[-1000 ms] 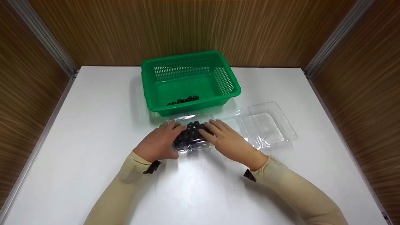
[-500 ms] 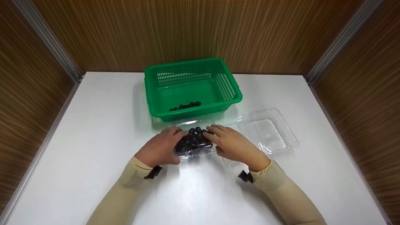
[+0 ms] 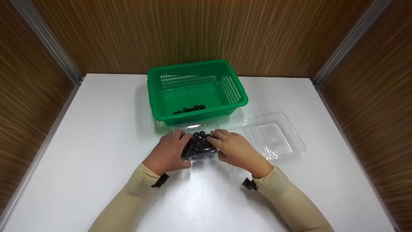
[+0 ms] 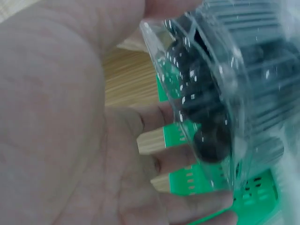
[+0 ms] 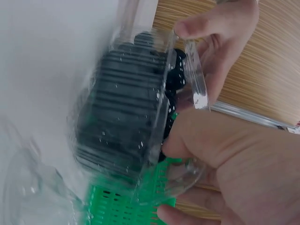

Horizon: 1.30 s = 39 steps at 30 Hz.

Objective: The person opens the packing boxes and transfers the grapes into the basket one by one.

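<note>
A clear plastic container [image 3: 199, 158] stands in front of the green basket, heaped with dark, glossy, grape-sized round fruits [image 3: 197, 145]. My left hand [image 3: 167, 151] grips its left end, thumb at the front wall and fingers reaching towards the far rim. In the left wrist view the ribbed wall and fruits [image 4: 192, 79] lie beyond the palm. Over the right end is my right hand [image 3: 238, 148], its fingers reaching onto the fruits and its thumb low by the near corner. The right wrist view shows that thumb against fruits at the rim.
The green basket [image 3: 196, 112] sits behind, with several dark fruits [image 3: 190, 109] along its near inner side. To the right lies another clear plastic tray part [image 3: 273, 137], its cavity upward. Wood-grain walls [image 3: 193, 35] border the white table [image 3: 199, 199].
The head view has tilted slightly, shifting the scene down. My right hand has drawn slightly back from the fruits, and its thumb now shows. My left hand keeps its grip on the container.
</note>
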Each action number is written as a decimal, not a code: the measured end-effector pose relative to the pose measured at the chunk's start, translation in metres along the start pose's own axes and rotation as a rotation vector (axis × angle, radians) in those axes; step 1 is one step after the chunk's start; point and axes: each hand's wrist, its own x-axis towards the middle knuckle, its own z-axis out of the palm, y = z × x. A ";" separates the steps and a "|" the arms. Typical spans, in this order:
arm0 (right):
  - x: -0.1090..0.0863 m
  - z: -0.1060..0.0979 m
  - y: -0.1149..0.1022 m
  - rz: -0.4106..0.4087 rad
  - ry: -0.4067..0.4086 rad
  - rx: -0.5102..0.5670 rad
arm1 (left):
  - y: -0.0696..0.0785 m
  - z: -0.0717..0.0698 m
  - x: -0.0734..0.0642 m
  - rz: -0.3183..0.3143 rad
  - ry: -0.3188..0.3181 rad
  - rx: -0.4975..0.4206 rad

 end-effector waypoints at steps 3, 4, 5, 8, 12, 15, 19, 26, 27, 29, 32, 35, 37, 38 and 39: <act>0.001 0.002 -0.001 0.004 0.012 0.004 | 0.003 0.002 0.000 -0.021 0.024 0.038; 0.001 0.002 -0.001 0.005 0.015 0.012 | 0.005 0.002 0.001 -0.031 0.027 0.045; 0.001 0.001 -0.001 0.005 0.018 0.020 | 0.006 0.003 0.001 -0.041 0.030 0.052; 0.001 0.000 -0.001 0.002 0.023 0.045 | 0.010 0.004 0.001 -0.072 0.036 0.058; 0.000 -0.003 -0.001 0.000 0.019 0.062 | 0.015 0.005 0.002 -0.118 0.023 0.043; 0.000 -0.002 -0.001 -0.004 0.017 0.066 | 0.018 0.005 0.002 -0.141 0.004 0.031; 0.000 -0.002 -0.001 0.001 0.015 0.073 | 0.021 0.003 0.001 -0.139 -0.016 0.038; 0.000 -0.002 -0.003 0.021 -0.011 0.085 | 0.023 0.002 -0.001 -0.084 -0.007 0.057; 0.000 -0.003 -0.003 0.023 -0.012 0.088 | 0.023 0.001 -0.001 -0.083 -0.006 0.057; -0.001 -0.003 -0.003 0.027 -0.013 0.092 | 0.023 0.001 -0.001 -0.083 -0.004 0.053; -0.001 -0.003 -0.003 0.026 -0.010 0.098 | 0.022 0.000 0.000 -0.089 -0.009 0.037; -0.001 -0.003 -0.003 0.021 -0.004 0.094 | 0.022 -0.001 0.000 -0.095 -0.021 0.021; -0.001 -0.003 -0.003 0.016 0.006 0.088 | 0.021 -0.001 0.001 -0.098 -0.028 0.012; -0.001 -0.002 -0.004 0.014 0.008 0.085 | 0.021 -0.001 0.001 -0.100 -0.032 0.010; -0.001 -0.002 -0.004 0.012 0.011 0.083 | 0.021 -0.001 0.001 -0.101 -0.036 0.009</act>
